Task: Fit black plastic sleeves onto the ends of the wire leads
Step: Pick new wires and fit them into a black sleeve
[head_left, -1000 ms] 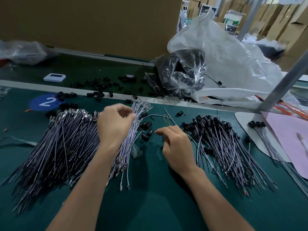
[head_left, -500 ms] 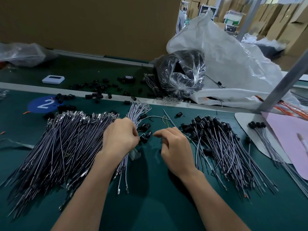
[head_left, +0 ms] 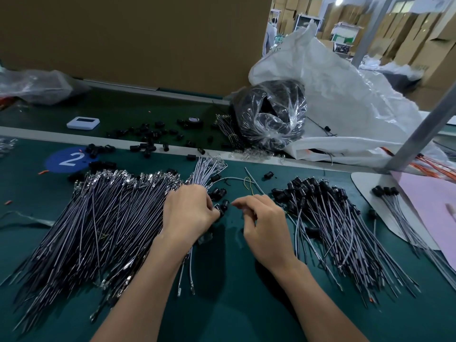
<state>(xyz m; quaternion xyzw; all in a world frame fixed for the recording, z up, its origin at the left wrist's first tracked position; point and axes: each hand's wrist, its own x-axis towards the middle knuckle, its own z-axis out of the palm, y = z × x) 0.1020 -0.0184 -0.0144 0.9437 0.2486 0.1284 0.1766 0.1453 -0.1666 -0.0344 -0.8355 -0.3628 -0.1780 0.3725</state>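
Note:
A big pile of bare grey wire leads (head_left: 98, 225) fans out on the green mat at left. A smaller bundle of leads (head_left: 208, 167) lies just above my left hand (head_left: 190, 211). That hand is curled, its fingertips closed on a black sleeve (head_left: 220, 209) among a few loose sleeves (head_left: 218, 192). My right hand (head_left: 264, 220) hovers close beside it with thumb and forefinger pinched; what they hold is hidden. Leads with sleeves fitted (head_left: 328, 218) are heaped to the right.
More loose black sleeves (head_left: 148, 139) are scattered along the mat's far edge by a blue "2" sticker (head_left: 70, 159). A clear bag of sleeves (head_left: 269, 117), a white sack (head_left: 345, 99), a slanted metal post (head_left: 419, 134) and a pink sheet (head_left: 434, 206) stand to the right.
My left hand came down from the top of the small lead bundle to the loose sleeves, close to my right hand. My right hand has barely moved.

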